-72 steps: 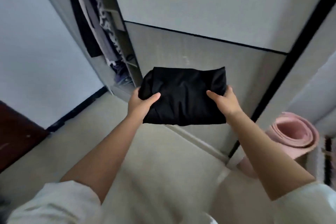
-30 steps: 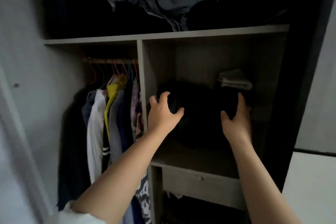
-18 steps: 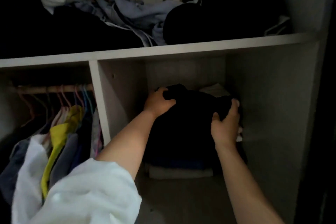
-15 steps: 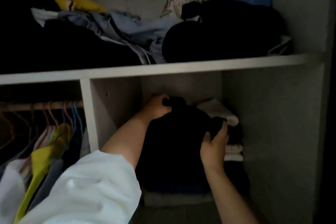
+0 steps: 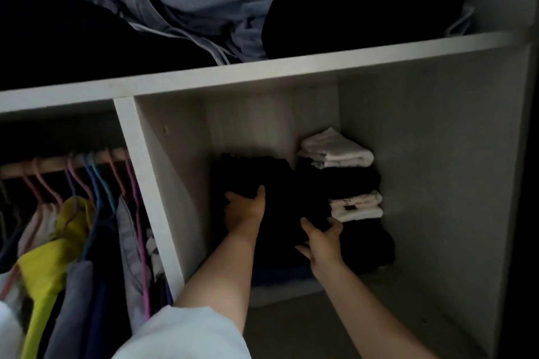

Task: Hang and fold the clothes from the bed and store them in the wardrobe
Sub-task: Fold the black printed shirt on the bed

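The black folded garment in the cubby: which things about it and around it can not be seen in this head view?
- Black garment: its edges merge with the dark stack below, too dim.
- Left hand and right hand: fingertips hidden in the cloth, so grip is unclear.
- Hanging clothes: cut by the left edge.

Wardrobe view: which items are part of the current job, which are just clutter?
In the job:
folded black garment
left hand
right hand
shelf compartment

Just there:
white folded stack
hanging clothes
top-shelf pile
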A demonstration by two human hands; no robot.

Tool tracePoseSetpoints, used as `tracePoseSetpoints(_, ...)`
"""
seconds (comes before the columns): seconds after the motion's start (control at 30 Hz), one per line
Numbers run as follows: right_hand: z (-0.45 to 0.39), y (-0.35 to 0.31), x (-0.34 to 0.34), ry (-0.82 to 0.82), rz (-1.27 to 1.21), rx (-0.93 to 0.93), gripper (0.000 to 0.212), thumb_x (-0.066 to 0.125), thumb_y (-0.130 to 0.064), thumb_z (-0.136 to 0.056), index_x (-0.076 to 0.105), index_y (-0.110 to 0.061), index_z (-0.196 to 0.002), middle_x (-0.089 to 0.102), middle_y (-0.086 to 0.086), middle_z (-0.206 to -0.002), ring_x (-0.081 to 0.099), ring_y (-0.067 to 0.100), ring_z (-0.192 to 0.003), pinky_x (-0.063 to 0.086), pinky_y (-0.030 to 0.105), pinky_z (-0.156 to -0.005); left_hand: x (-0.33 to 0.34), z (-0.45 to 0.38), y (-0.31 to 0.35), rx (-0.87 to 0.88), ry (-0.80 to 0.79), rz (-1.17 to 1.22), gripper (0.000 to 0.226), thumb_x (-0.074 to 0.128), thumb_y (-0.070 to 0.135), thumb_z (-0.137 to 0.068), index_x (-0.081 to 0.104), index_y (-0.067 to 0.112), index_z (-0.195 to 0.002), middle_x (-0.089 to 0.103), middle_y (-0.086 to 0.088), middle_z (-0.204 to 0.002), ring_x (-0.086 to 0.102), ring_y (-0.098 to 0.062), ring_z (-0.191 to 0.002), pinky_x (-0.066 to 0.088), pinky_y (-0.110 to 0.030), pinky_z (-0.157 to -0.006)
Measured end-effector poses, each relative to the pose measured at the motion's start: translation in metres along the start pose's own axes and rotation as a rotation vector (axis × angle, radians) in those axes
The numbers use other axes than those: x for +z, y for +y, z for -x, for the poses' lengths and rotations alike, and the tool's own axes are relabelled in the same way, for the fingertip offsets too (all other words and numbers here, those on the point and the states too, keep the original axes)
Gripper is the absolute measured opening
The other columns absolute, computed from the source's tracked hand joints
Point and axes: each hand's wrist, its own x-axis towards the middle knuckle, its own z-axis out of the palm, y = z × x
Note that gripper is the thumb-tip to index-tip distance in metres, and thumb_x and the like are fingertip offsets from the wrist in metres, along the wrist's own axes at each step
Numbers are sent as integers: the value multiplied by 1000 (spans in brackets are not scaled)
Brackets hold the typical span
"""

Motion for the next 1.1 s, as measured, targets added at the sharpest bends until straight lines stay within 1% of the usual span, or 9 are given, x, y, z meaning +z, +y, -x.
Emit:
tracePoseSetpoints(0.13, -2, 1, 5, -6, -16, -36, 57, 54, -2, -90, 26, -25, -135, 45, 6, -129, 48, 21, -108, 45, 36, -85, 3, -10, 12, -51, -146, 206, 94, 73, 23, -78, 11, 7, -147, 37, -17, -143, 43, -31, -127, 40, -36, -102)
tracePoseSetpoints(0.3, -12, 5, 30, -53, -89, -8, 61, 53, -4, -91, 22, -20, -141, 44, 4, -125, 49, 21, -107, 49, 32, -79, 4, -33, 27, 241, -33, 358, 73, 65, -1, -79, 31, 13, -142, 46, -14, -137, 45, -25, -125, 34, -28, -102)
tracePoseSetpoints(0.4, -17, 7, 34, -122, 256, 56, 58, 54, -17, -92, 22, -12, -140, 43, 11, -134, 52, 27, -113, 55, 29, -70, 1, -48, 16, 281, -43, 0, 60, 56, 9, -88, 32, 16, -143, 42, -16, -140, 42, -30, -128, 33, -30, -102)
tracePoseSetpoints(0.47, -23, 7, 23, -55, 642, -78, 69, 61, -27, -88, 21, -8, -141, 37, 14, -137, 47, 31, -119, 51, 36, -87, 2, -48, 4, 242, -76, -228, 57, 49, 18, -94, 25, 22, -146, 31, -20, -145, 35, -34, -132, 31, -33, -105)
tracePoseSetpoints(0.57, -36, 7, 5, 139, 1220, -823, 60, 69, -22, -76, 48, -5, -129, 48, 23, -127, 53, 40, -111, 51, 44, -85, 4, -34, -3, 327, -19, -501, 52, 33, 21, -100, 15, 22, -148, 7, -15, -155, 14, -35, -140, 20, -37, -112)
tracePoseSetpoints(0.63, -41, 7, 5, -15, 1457, -993, 43, 49, -28, -80, 64, -6, -114, 61, 19, -117, 60, 35, -106, 51, 44, -82, 5, -26, -7, 434, -25, -599, 51, 29, 15, -100, 13, 16, -149, 0, -9, -156, 5, -32, -143, 14, -35, -114)
tracePoseSetpoints(0.73, -44, 7, 1, -309, 1624, -658, 59, 13, -34, -93, 35, -9, -141, 33, 11, -148, 32, 21, -136, 22, 37, -111, 3, -10, -24, 477, -149, -664, 48, 21, 18, -102, 8, 10, -148, -4, -6, -157, -3, -28, -143, 4, -29, -114)
tracePoseSetpoints(0.8, -46, 3, -2, -348, 1704, -575, 49, 18, -31, -101, 21, -12, -146, 19, 6, -154, 19, 19, -141, 10, 37, -114, -4, 0, -31, 483, -198, -682, 49, 17, 21, -103, 4, 8, -148, -6, -6, -156, -4, -26, -143, 3, -28, -114)
tracePoseSetpoints(1.1, 23, -51, -31, -289, 1642, -929, 31, 43, -23, -93, 66, -4, -101, 61, 12, -106, 54, 25, -100, 43, 28, -80, -47, 67, -30, 529, -99, -1063, 36, 38, 16, -95, 46, 7, -128, 42, -14, -133, 42, -30, -120, 42, -37, -91)
